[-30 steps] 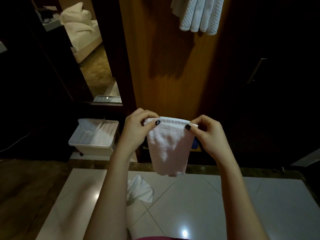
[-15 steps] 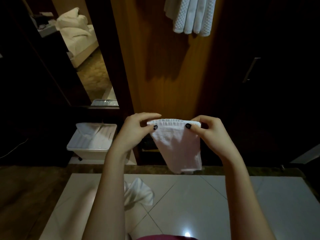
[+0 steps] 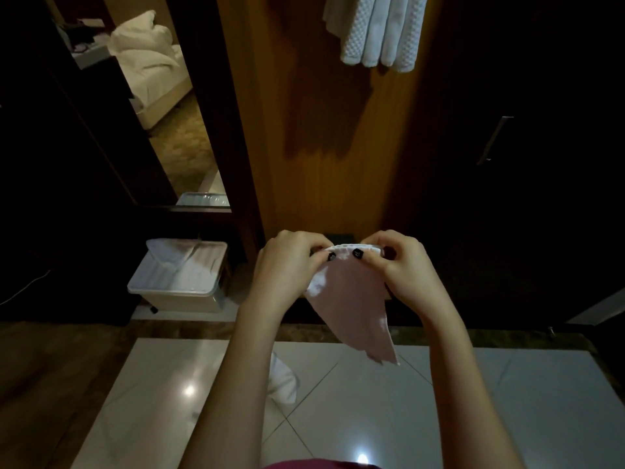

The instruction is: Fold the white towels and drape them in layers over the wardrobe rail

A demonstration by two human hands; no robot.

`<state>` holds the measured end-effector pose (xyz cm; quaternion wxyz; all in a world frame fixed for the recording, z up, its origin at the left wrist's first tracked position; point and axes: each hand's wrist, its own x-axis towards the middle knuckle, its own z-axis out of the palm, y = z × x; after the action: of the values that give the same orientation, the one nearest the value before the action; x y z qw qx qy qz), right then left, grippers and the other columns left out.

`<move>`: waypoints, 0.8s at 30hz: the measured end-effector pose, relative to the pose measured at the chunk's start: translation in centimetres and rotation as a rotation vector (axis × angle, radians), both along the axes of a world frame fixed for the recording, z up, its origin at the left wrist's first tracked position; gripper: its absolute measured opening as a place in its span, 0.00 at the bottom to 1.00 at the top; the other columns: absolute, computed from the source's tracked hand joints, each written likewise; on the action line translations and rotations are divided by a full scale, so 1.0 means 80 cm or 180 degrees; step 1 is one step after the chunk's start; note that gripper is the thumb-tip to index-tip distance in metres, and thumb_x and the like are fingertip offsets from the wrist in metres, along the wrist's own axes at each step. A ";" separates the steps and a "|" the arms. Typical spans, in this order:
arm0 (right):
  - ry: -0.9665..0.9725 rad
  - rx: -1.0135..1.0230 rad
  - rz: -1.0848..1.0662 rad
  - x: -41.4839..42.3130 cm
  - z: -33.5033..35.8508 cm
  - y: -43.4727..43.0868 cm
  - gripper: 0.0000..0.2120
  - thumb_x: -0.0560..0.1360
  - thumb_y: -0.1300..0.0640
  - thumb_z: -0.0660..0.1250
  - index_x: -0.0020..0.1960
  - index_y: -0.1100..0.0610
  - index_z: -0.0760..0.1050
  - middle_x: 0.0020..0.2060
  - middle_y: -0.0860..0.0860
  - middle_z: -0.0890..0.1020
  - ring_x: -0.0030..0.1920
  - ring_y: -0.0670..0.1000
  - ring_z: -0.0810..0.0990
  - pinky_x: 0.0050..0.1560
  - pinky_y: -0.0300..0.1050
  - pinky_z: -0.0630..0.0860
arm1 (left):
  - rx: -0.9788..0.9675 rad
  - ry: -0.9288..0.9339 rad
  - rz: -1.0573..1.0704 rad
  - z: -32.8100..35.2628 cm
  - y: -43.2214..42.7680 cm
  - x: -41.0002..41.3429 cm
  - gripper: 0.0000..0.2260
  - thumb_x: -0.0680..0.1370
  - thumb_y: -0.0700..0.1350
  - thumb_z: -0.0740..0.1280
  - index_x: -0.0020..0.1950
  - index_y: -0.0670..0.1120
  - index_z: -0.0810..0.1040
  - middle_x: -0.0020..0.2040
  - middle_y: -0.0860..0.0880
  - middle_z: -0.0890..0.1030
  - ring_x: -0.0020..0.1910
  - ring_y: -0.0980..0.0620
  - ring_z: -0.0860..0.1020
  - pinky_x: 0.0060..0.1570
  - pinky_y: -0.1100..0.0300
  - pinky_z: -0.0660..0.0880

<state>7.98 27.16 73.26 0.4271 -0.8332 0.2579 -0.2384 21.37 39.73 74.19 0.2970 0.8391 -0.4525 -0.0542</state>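
A small white towel (image 3: 351, 306) hangs by its top hem. The left hand (image 3: 287, 265) and right hand (image 3: 402, 265), close together, each pinch the hem. Below, another towel (image 3: 282, 380) lies on glossy floor tiles (image 3: 372, 411). Above, folded towels (image 3: 375, 32) hang against the wooden panel (image 3: 324, 130) — a white bin (image 3: 179, 282) stands to the left.

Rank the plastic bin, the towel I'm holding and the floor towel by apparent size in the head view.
1. plastic bin, largest
2. held towel, close behind, but nearer the camera, so unsure
3. floor towel, smallest, partly hidden
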 end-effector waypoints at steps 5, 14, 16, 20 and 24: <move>-0.0092 0.0148 -0.0080 0.007 0.002 0.000 0.06 0.76 0.58 0.70 0.44 0.48 0.80 0.44 0.44 0.80 0.46 0.44 0.79 0.46 0.45 0.77 | -0.0335 0.0469 -0.0118 0.002 -0.001 0.009 0.08 0.79 0.42 0.67 0.49 0.52 0.84 0.39 0.57 0.83 0.38 0.61 0.81 0.45 0.57 0.80; -0.0392 0.0755 -0.0132 0.008 0.008 -0.010 0.04 0.73 0.60 0.73 0.41 0.59 0.79 0.36 0.49 0.82 0.38 0.46 0.81 0.37 0.42 0.78 | -0.0733 0.0909 -0.0693 -0.020 -0.012 0.022 0.04 0.78 0.41 0.68 0.43 0.47 0.80 0.42 0.54 0.76 0.43 0.57 0.75 0.42 0.67 0.68; -0.0382 0.0872 -0.0044 0.007 0.012 -0.013 0.04 0.72 0.60 0.74 0.42 0.60 0.80 0.36 0.50 0.82 0.37 0.46 0.81 0.38 0.43 0.79 | -0.0808 0.0878 -0.0776 -0.022 -0.015 0.022 0.04 0.78 0.42 0.67 0.43 0.47 0.79 0.43 0.54 0.75 0.43 0.56 0.74 0.42 0.66 0.68; -0.0070 0.1230 0.0185 -0.001 0.015 -0.027 0.02 0.73 0.60 0.73 0.43 0.58 0.81 0.38 0.55 0.84 0.38 0.52 0.83 0.38 0.48 0.80 | -0.0979 0.0881 -0.0962 -0.022 -0.019 0.025 0.06 0.78 0.41 0.67 0.42 0.48 0.78 0.43 0.53 0.74 0.45 0.56 0.74 0.44 0.65 0.69; -0.0404 0.1548 0.0203 0.001 0.008 -0.029 0.05 0.76 0.60 0.70 0.42 0.59 0.78 0.36 0.57 0.80 0.36 0.56 0.78 0.38 0.52 0.74 | -0.1203 0.0939 -0.1059 -0.017 -0.026 0.028 0.05 0.77 0.43 0.68 0.42 0.43 0.78 0.44 0.48 0.75 0.45 0.50 0.74 0.44 0.55 0.71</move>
<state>8.03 24.86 73.90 0.6376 -0.6970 0.2540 -0.2076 23.62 37.62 72.87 0.4977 0.6662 -0.5379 -0.1382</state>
